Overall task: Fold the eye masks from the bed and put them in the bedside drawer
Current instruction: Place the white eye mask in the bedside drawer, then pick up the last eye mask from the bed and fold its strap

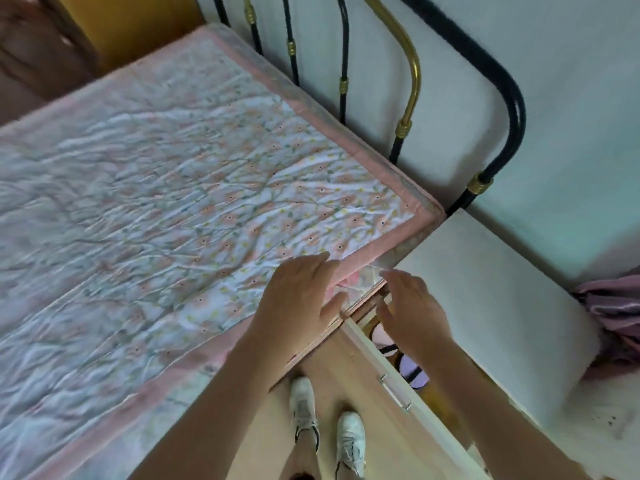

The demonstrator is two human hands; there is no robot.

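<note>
The bed (166, 188) carries a floral quilt with a pink border; no eye mask shows on it. My left hand (298, 292) hovers over the quilt's near corner, fingers spread, holding nothing. Just right of it, my right hand (412, 310) hangs over the open bedside drawer (377, 368), fingers apart and empty. Inside the drawer lie a pink eye mask (381, 336) and a lilac eye mask (410, 370) with black straps, partly hidden by my right forearm.
The white top of the bedside table (485, 306) lies right of the drawer, with crumpled pink cloth (613, 320) at its far right edge. A black and brass metal headboard (408, 98) stands against the wall. My white shoes (325, 424) are on the floor below.
</note>
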